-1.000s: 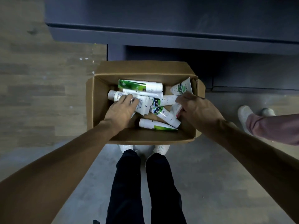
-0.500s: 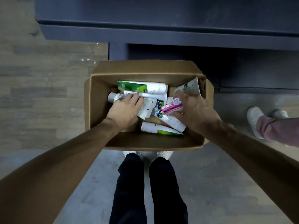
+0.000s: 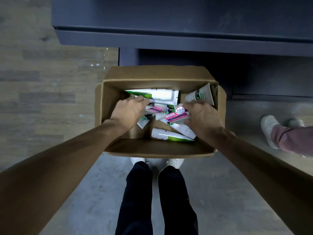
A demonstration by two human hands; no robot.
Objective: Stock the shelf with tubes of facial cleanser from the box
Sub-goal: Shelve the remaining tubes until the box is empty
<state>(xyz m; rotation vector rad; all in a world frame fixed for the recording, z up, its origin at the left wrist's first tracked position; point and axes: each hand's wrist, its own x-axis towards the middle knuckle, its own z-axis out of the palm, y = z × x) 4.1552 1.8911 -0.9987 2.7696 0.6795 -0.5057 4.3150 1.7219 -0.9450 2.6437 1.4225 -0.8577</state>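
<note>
An open cardboard box stands on the floor in front of my feet, holding several white, green and pink cleanser tubes. My right hand grips a pink-labelled tube near the box's right side. My left hand is down among the tubes at the left, fingers closed around a second pink-labelled tube. A large green-and-white tube lies along the back wall, and another green-and-white tube lies near the front. The dark shelf runs across the top of the view.
Another person's shoe and pink trouser leg are at the right edge. My own legs and white shoes are just behind the box. Wood flooring lies to the left, grey floor below.
My right hand has pulled a pink-labelled tube up out of the pile. My left hand has shifted from the white tubes toward the back and closed on another pink tube.
</note>
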